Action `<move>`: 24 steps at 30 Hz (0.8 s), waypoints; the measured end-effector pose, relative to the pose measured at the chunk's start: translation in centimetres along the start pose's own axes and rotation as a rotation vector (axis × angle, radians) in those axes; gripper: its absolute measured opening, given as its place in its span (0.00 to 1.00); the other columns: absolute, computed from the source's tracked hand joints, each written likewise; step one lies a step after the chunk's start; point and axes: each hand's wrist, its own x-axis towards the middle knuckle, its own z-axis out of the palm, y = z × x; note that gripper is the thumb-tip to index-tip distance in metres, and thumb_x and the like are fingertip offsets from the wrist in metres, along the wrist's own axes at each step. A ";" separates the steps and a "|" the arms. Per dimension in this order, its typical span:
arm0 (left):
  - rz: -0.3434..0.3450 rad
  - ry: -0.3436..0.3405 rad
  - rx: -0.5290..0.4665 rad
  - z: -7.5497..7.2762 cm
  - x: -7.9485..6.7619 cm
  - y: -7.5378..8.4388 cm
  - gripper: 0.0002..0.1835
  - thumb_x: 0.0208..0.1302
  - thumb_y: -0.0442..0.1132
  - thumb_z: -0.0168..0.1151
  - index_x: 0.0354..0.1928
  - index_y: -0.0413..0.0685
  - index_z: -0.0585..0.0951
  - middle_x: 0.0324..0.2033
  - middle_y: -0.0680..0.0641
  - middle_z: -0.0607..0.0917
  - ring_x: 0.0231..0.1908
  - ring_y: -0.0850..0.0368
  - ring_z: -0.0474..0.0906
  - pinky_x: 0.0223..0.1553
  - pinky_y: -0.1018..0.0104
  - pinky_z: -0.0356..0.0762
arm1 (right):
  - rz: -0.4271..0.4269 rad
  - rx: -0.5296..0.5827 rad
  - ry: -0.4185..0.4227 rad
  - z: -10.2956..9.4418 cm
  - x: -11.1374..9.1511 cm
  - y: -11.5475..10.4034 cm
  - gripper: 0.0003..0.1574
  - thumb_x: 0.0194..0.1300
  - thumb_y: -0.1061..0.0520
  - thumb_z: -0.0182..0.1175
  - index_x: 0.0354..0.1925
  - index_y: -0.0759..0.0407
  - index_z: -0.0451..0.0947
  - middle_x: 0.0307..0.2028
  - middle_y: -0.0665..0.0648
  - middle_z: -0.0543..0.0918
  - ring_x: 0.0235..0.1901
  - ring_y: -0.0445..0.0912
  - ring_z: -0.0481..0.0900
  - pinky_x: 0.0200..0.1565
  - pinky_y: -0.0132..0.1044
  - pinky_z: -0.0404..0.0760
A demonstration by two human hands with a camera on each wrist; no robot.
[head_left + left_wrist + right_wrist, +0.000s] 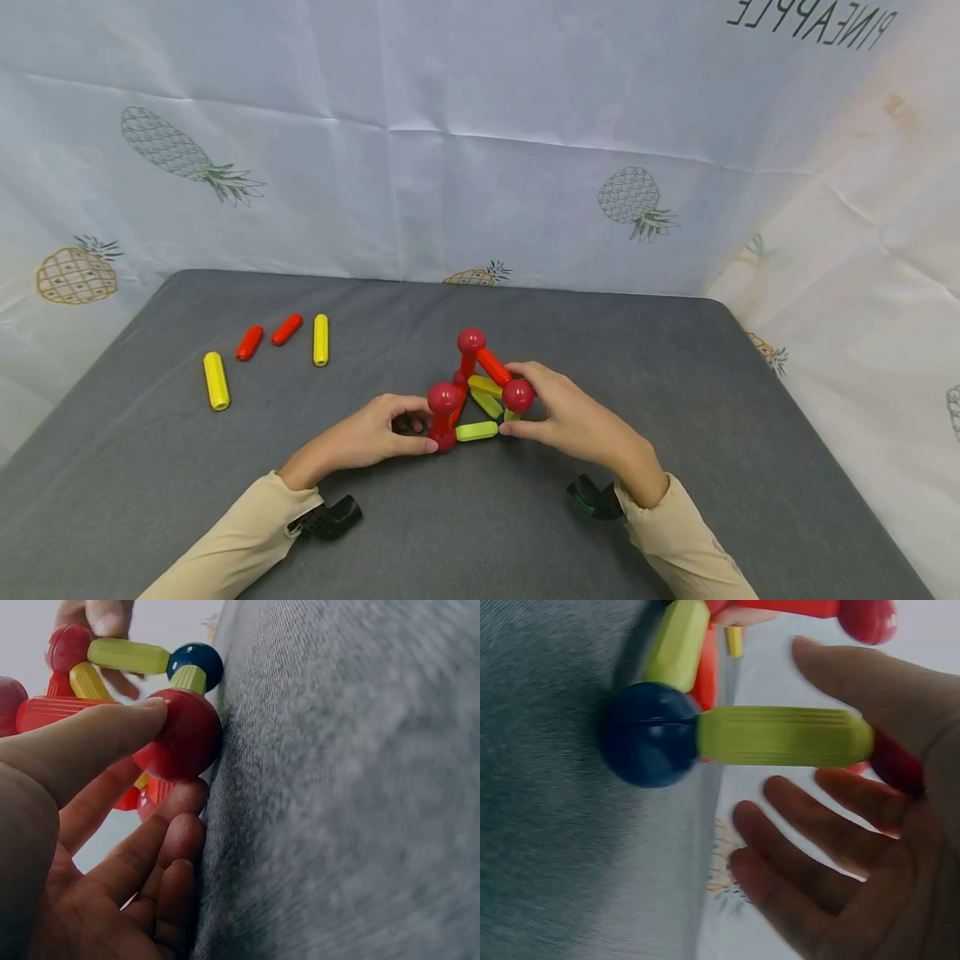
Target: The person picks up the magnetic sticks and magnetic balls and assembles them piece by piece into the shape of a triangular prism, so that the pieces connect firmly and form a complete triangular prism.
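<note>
Between the hands stands a frame of magnetic rods and balls, with red, yellow and yellow-green rods. My left hand (371,433) pinches its lower left red ball (184,739), thumb on one side and index finger on the other. Another red ball (442,398) tops a short red rod above it. Around the upper right red ball (518,396), my right hand (577,421) rests with thumb and fingers spread. Below that ball, an upright yellow-green rod (780,736) meets a dark blue ball (650,735) on the table. At the back is a red ball (471,340), joined by a slanting red rod (493,367).
Loose on the grey table (420,533), toward the back left, lie a yellow rod (217,381), a red rod (250,342), a second red rod (287,330) and another yellow rod (321,340). A pineapple-printed white cloth (450,192) hangs behind the table.
</note>
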 end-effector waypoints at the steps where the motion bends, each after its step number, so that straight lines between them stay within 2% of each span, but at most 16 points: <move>1: 0.006 -0.008 -0.002 -0.1 0.0 0.0 0.15 0.63 0.45 0.69 0.50 0.52 0.83 0.41 0.55 0.85 0.40 0.62 0.77 0.45 0.69 0.76 | -0.002 0.004 -0.013 0.1 0.1 0.3 0.41 0.59 0.52 0.73 0.66 0.58 0.66 0.58 0.53 0.77 0.55 0.45 0.77 0.57 0.48 0.79; 5: 0.008 -0.025 -0.011 -0.4 0.1 0.1 0.15 0.64 0.42 0.67 0.52 0.50 0.82 0.42 0.53 0.86 0.39 0.63 0.78 0.45 0.70 0.77 | -0.027 -0.004 -0.057 0.5 0.5 1.5 0.32 0.59 0.55 0.72 0.58 0.58 0.72 0.51 0.52 0.80 0.48 0.45 0.77 0.53 0.47 0.80; 8: 0.005 -0.001 0.007 -0.8 0.0 0.2 0.14 0.65 0.39 0.66 0.52 0.50 0.83 0.41 0.53 0.85 0.38 0.64 0.79 0.43 0.70 0.78 | -0.048 -0.025 -0.081 0.5 0.7 2.1 0.26 0.60 0.56 0.72 0.54 0.58 0.76 0.46 0.51 0.82 0.44 0.45 0.78 0.51 0.47 0.80; 13: -0.016 0.104 0.086 -2.0 -0.3 0.1 0.13 0.66 0.37 0.64 0.52 0.49 0.83 0.39 0.53 0.86 0.36 0.64 0.79 0.39 0.70 0.78 | -0.045 -0.032 -0.127 0.7 0.8 2.7 0.20 0.62 0.54 0.70 0.51 0.57 0.78 0.42 0.50 0.82 0.41 0.43 0.77 0.48 0.43 0.79; 18: -0.054 0.214 0.162 -3.2 -0.8 -0.1 0.14 0.66 0.36 0.64 0.53 0.47 0.83 0.44 0.49 0.86 0.40 0.61 0.80 0.42 0.69 0.78 | -0.039 -0.037 -0.148 0.8 0.9 2.8 0.16 0.62 0.53 0.70 0.46 0.56 0.79 0.36 0.48 0.80 0.36 0.40 0.75 0.43 0.36 0.77; 24: -0.084 0.357 0.296 -4.8 -1.5 -0.8 0.14 0.65 0.35 0.65 0.53 0.46 0.83 0.48 0.46 0.85 0.44 0.54 0.79 0.46 0.58 0.78 | -0.028 -0.032 -0.159 0.9 1.0 2.7 0.13 0.62 0.53 0.69 0.43 0.55 0.80 0.35 0.47 0.81 0.34 0.38 0.74 0.40 0.31 0.75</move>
